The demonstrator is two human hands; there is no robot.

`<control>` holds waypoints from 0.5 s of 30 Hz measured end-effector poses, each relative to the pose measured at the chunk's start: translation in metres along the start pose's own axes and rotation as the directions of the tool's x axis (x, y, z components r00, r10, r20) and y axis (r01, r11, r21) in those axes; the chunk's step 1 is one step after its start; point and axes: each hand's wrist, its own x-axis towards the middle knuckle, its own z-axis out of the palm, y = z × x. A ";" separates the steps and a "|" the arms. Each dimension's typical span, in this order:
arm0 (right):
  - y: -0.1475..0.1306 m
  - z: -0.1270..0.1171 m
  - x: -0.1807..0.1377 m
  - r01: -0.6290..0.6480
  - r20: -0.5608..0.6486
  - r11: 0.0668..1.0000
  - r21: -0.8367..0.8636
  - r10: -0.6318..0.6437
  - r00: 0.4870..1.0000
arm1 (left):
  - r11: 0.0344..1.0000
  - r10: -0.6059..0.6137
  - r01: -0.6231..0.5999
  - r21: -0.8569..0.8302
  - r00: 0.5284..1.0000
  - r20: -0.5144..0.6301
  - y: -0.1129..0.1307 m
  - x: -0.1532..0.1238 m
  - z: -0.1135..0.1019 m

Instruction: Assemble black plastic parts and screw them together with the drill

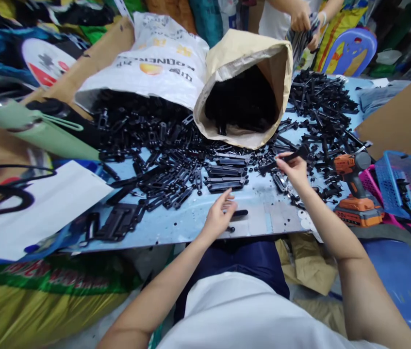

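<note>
My right hand [295,169] is raised over the right part of the table, with thumb and fingers pinched on a long, dark black plastic part [268,167]. My left hand [219,215] is held low near the table's front edge, fingers loosely bent and apart. Just beyond its fingertips lies a neat row of matching black plastic parts [227,173]. Beside the left thumb is a short black bar [240,213], and I cannot tell whether the hand touches it. A small black knobbed piece [230,229] lies closer to me.
A paper sack [243,48] and a white woven sack [169,63] spill black parts onto the blue table. More parts [321,106] heap at right, near an orange cordless drill [354,189] and plastic baskets [405,189]. A green flask [45,131] leans left. Another person's hands [302,22] hold cloth opposite.
</note>
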 end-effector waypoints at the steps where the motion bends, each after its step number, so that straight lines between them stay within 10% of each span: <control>1: -0.010 0.009 -0.020 0.002 0.054 0.981 0.192 -0.013 0.998 | 0.973 -0.102 0.099 -0.208 0.995 -0.001 0.005 0.003 0.003; 5: -0.041 0.032 -0.087 0.003 0.282 0.947 0.322 -0.099 0.954 | 0.757 -0.337 0.330 -0.564 0.937 0.096 0.019 0.011 0.013; 8: -0.047 0.026 -0.104 0.194 0.324 0.976 0.100 -0.216 0.921 | 0.835 -0.300 0.324 -0.444 0.946 0.125 0.016 0.006 0.008; 13: -0.020 0.009 -0.094 0.629 0.579 0.766 -0.135 -0.454 0.677 | 0.997 0.071 -0.076 0.026 0.984 0.161 0.000 0.001 -0.005; 15: -0.003 0.006 -0.094 0.657 0.587 0.719 -0.226 -0.437 0.681 | 0.942 0.161 -0.202 0.266 0.972 0.170 -0.008 0.004 -0.009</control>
